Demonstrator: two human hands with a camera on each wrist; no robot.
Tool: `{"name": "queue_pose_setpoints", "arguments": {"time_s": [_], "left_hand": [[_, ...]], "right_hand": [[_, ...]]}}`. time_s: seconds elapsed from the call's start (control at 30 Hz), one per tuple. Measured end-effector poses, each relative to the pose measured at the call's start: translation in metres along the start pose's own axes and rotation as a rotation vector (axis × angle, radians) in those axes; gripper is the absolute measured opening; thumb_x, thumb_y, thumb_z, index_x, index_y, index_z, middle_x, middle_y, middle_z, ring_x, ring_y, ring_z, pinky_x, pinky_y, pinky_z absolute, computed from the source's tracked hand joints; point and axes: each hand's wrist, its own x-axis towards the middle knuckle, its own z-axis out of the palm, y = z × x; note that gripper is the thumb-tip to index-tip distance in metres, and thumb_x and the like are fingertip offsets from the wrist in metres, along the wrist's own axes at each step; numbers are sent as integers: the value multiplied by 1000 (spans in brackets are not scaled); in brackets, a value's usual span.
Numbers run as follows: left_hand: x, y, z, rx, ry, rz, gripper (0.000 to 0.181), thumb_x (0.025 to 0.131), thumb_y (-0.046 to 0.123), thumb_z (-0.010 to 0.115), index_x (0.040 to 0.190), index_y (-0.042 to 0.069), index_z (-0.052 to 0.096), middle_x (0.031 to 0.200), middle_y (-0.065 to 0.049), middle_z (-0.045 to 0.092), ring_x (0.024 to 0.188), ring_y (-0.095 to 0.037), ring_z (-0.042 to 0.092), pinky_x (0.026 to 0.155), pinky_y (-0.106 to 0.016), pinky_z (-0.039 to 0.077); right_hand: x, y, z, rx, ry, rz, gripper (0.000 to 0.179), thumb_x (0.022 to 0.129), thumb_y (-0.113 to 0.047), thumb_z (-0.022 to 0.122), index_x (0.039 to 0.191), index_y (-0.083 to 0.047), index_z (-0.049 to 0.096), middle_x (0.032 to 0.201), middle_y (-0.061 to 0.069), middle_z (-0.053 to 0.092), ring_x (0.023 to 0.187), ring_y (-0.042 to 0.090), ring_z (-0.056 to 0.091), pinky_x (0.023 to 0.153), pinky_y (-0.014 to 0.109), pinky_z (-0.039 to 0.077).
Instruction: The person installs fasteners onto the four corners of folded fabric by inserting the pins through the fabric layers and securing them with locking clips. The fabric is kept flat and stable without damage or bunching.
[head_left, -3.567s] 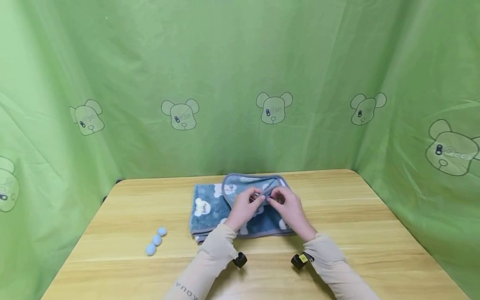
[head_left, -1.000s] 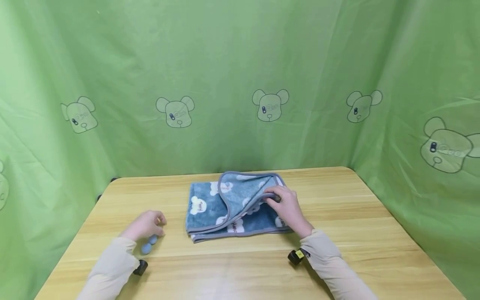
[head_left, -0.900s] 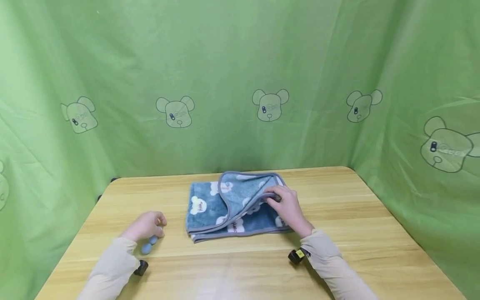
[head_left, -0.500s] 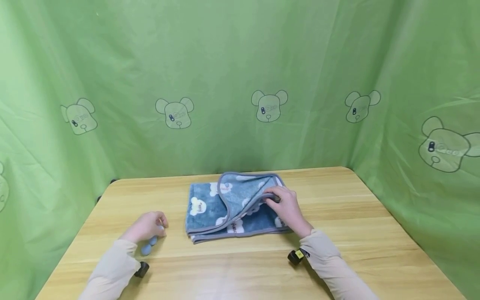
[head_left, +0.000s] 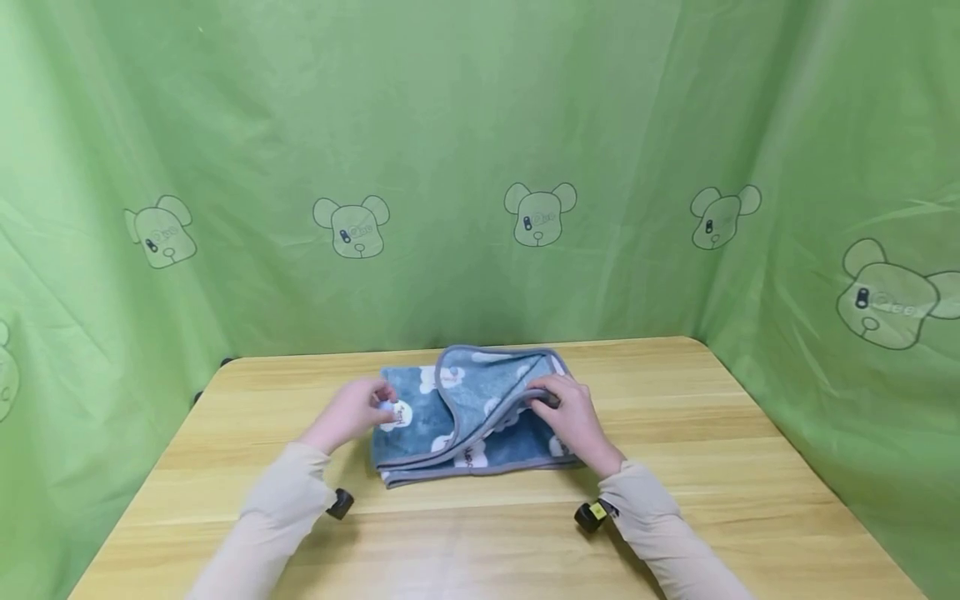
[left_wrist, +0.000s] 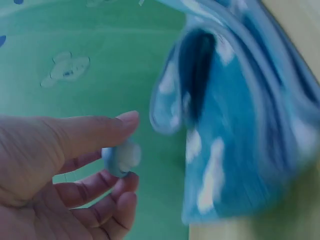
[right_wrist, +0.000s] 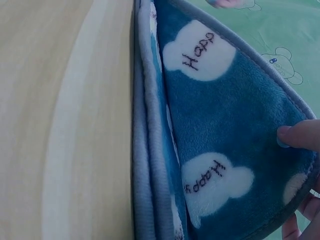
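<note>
In the head view my left hand (head_left: 348, 412) is over the left edge of a folded blue blanket (head_left: 420, 433) with white bear-head patches and grey trim. Its thumb and fingers pinch a small round light blue piece (left_wrist: 122, 157), which shows a paler knob in the left wrist view. My right hand (head_left: 570, 412) grips the raised grey edge of the blanket's upper layer, lifting it into an open fold. In the right wrist view its thumb (right_wrist: 300, 135) presses the blanket (right_wrist: 225, 120) near a corner, with a light blue bit under the tip.
A light wooden table (head_left: 712, 433) carries the blanket near its far edge. A green curtain (head_left: 450, 283) with bear drawings encloses the back and sides. Black wrist cameras (head_left: 341, 504) hang under both sleeves. The left sleeve (head_left: 281, 500) covers where other light blue pieces lay earlier.
From among the light blue pieces at the left, my left hand has picked one and moved right to the blanket. The right hand keeps hold of the lifted edge; earlier both hands were there.
</note>
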Motion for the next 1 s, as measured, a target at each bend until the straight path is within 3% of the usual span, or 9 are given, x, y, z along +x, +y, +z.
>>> {"name": "queue_pose_setpoints", "arguments": {"time_s": [0.13,0.33,0.47,0.6,0.67,0.8,0.9,1.0], "left_hand": [[18,20,9,-47,37,56,20,79,12,77,94,3,67,91,-9,68,81,-17,60,76,-34,51],[44,43,26,-176,91,60,22,80,14,77,98,4,69,96,-11,70,85,-19,62,75,-30,51],[59,56,39,-305,117,44,23,81,12,77,99,2,67,100,-11,69,87,-21,62,74,-27,49],[72,67,55,-462,123,31,30,81,11,78,106,-1,66,105,-14,69,91,-21,62,82,-29,50],[78,70,63,-557,115,8,31,82,11,77,108,-1,65,105,-13,69,91,-17,62,85,-32,52],[91,71,83,-826,41,-69,36,85,8,73,115,-8,61,96,-4,68,84,-10,61,88,-38,53],[99,69,98,-1021,-16,-145,38,87,4,70,120,-12,57,91,1,65,80,-8,60,86,-34,52],[103,67,109,-1122,-30,-200,31,87,0,68,115,-10,60,86,3,65,77,-8,60,80,-26,51]], "right_hand": [[0,-1,0,16,-7,-2,21,74,-2,80,92,-10,74,92,4,74,91,23,66,83,43,48],[0,-2,0,11,-14,-12,20,75,-3,79,92,-10,74,92,4,74,91,23,65,82,41,49],[1,-2,1,19,-23,-24,19,75,-2,79,92,-10,74,91,4,74,90,22,65,81,40,48],[2,-1,0,29,-33,-59,19,74,-1,79,90,-10,74,89,5,74,89,22,65,81,39,50],[1,0,0,29,-45,-76,19,74,0,79,90,-10,74,90,5,74,90,22,66,82,39,50],[1,2,-1,25,-76,-87,19,75,0,78,91,-10,74,91,4,74,91,22,65,82,38,50],[0,3,-1,15,-97,-93,19,75,-1,78,91,-11,74,91,4,74,91,21,64,82,38,49],[0,3,-1,6,-118,-102,19,75,-3,78,91,-12,74,91,2,73,92,20,64,82,38,49]]}}
